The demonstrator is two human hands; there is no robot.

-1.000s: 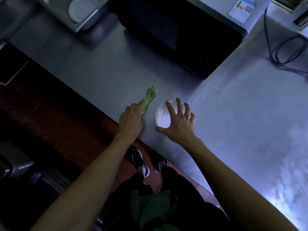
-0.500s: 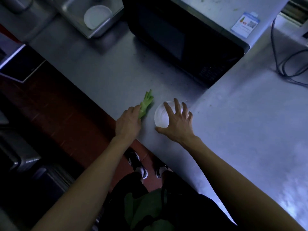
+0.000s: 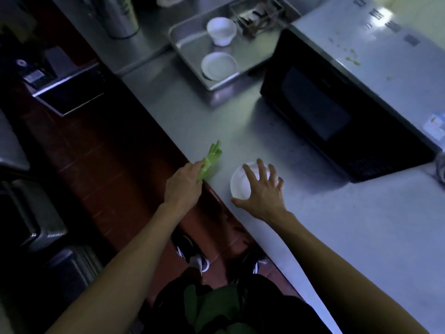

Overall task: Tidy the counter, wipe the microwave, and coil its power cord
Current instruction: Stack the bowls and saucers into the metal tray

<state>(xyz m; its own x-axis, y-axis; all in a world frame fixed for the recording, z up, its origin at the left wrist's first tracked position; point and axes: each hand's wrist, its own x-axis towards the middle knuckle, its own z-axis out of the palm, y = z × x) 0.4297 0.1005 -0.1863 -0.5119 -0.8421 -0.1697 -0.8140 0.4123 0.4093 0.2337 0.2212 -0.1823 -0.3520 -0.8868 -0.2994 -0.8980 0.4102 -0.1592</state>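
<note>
A bundle of green vegetable stalks (image 3: 211,156) lies at the steel counter's (image 3: 361,225) front edge, and my left hand (image 3: 184,183) grips its near end. Just to the right, my right hand (image 3: 261,192) spreads its fingers over a small white bowl (image 3: 238,183) that stands on the counter. The black microwave (image 3: 325,112) sits behind them at the right, its door shut and green scraps (image 3: 352,60) on its top. Its power cord is out of view.
A metal tray (image 3: 190,48) at the back holds a white cup (image 3: 221,30) and a white dish (image 3: 218,66). A steel canister (image 3: 119,15) stands far left. Red floor (image 3: 108,165) and dark bins (image 3: 31,220) lie below the counter edge.
The view has swung left, so the tray shows fully and the cord has left the frame. Both hands stay on the stalks and the bowl, and the stalks now sit nearer the counter edge.
</note>
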